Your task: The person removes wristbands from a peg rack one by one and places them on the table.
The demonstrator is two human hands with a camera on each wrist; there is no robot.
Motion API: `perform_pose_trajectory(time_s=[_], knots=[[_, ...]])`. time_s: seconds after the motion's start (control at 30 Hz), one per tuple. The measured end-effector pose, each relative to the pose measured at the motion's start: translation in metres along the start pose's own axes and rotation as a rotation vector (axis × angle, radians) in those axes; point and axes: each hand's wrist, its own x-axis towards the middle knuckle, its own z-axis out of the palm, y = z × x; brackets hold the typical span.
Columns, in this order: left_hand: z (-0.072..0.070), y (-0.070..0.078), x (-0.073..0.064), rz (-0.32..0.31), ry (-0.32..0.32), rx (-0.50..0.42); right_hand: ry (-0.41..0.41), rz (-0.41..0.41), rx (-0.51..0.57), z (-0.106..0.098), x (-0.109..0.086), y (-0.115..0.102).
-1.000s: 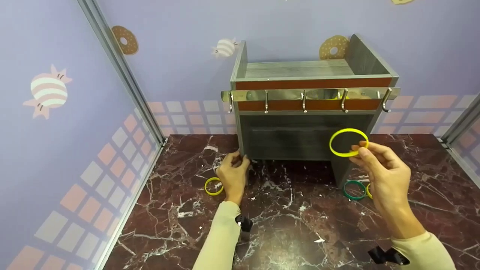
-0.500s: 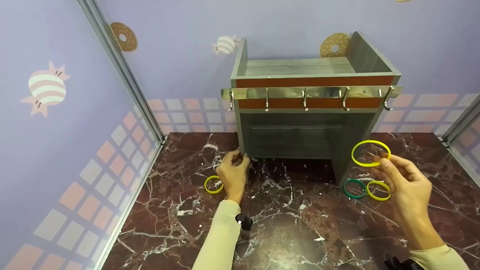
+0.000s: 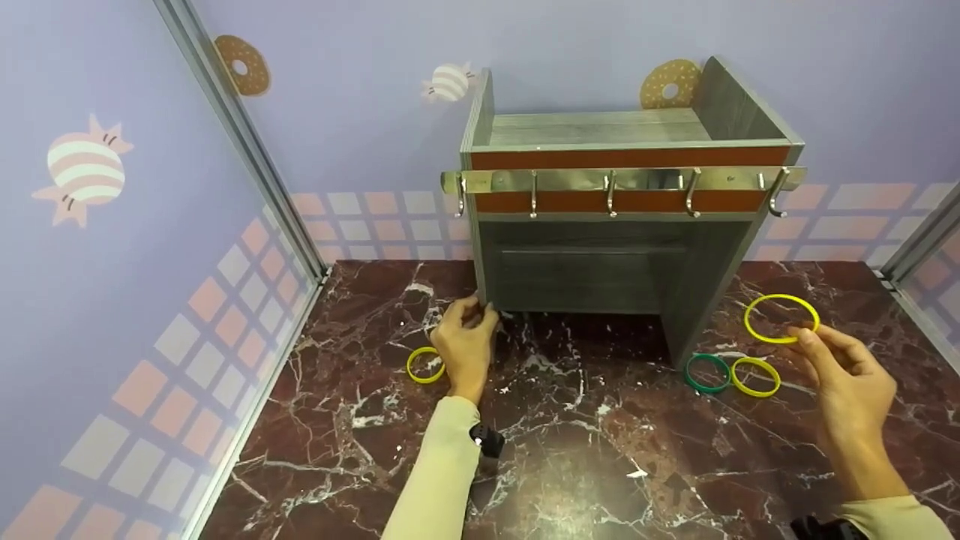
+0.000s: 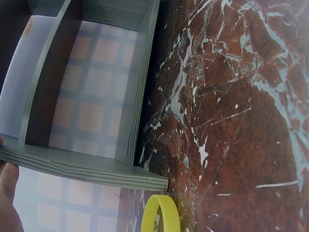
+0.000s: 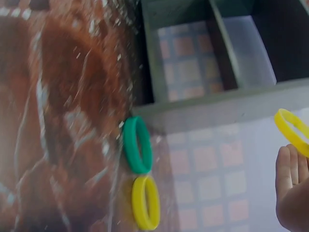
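Observation:
My left hand [image 3: 463, 346] grips the lower left side panel of a grey wooden shelf stand [image 3: 585, 270]. Between thumb and fingers, my right hand [image 3: 851, 375] pinches a yellow wristband [image 3: 781, 318], held in the air right of the stand. Below it, a green wristband [image 3: 707, 373] and another yellow wristband [image 3: 755, 376] lie side by side on the tabletop. One more yellow wristband [image 3: 425, 365] lies left of my left hand and is partly hidden by it. Across the stand's front runs a metal hook rail [image 3: 574, 180] with several hooks, none carrying a band.
The dark red marbled tabletop [image 3: 570, 450] extends in front of the stand. A patterned lilac wall [image 3: 360, 135] stands close behind, and a side wall [image 3: 150, 247] with a metal edge closes off the left.
My right hand has carried the yellow wristband right and downward, away from the hook rail, uncovering the yellow band on the tabletop. My left hand keeps its grip on the stand.

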Motion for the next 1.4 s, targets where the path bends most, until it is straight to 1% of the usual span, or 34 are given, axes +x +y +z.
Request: perform_pose_trajectory(time_s=[0.1,0.3,0.47,0.57,0.63,0.77,0.9,0.97,1.07,1.2,1.3,1.4], knots=[[0.0,0.001,-0.001,-0.002,-0.003,0.003,0.031,0.019,-0.011,-0.013,0.006,0.003],[0.0,0.0,-0.001,0.009,-0.006,0.012,0.059,0.039,-0.044,-0.036,0.016,0.01],[0.0,-0.001,-0.001,0.011,-0.009,0.009,0.118,0.065,-0.037,-0.05,0.023,0.016],[-0.001,-0.001,-0.002,0.01,-0.008,0.009,0.144,0.081,-0.05,-0.057,0.027,0.018],[0.0,-0.002,-0.002,0.013,-0.008,0.01,0.156,0.093,-0.075,-0.061,0.03,0.02],[0.0,-0.003,-0.002,0.021,-0.008,0.023,0.167,0.104,-0.16,-0.07,0.034,0.022],[0.001,-0.004,-0.001,0.028,-0.008,0.028,0.183,0.103,-0.232,-0.077,0.038,0.025],[0.001,-0.004,-0.001,0.034,-0.007,0.026,0.186,0.095,-0.258,-0.08,0.039,0.027],[0.001,-0.004,-0.001,0.036,-0.005,0.027,0.19,0.1,-0.259,-0.086,0.041,0.029],[0.0,-0.003,-0.002,0.014,-0.008,0.03,0.197,0.134,-0.231,-0.094,0.044,0.032],[-0.001,-0.001,-0.002,-0.014,-0.018,0.018,0.192,0.15,-0.262,-0.099,0.046,0.033],[-0.001,0.0,-0.002,-0.042,-0.024,0.002,0.165,0.179,-0.276,-0.105,0.048,0.034]])
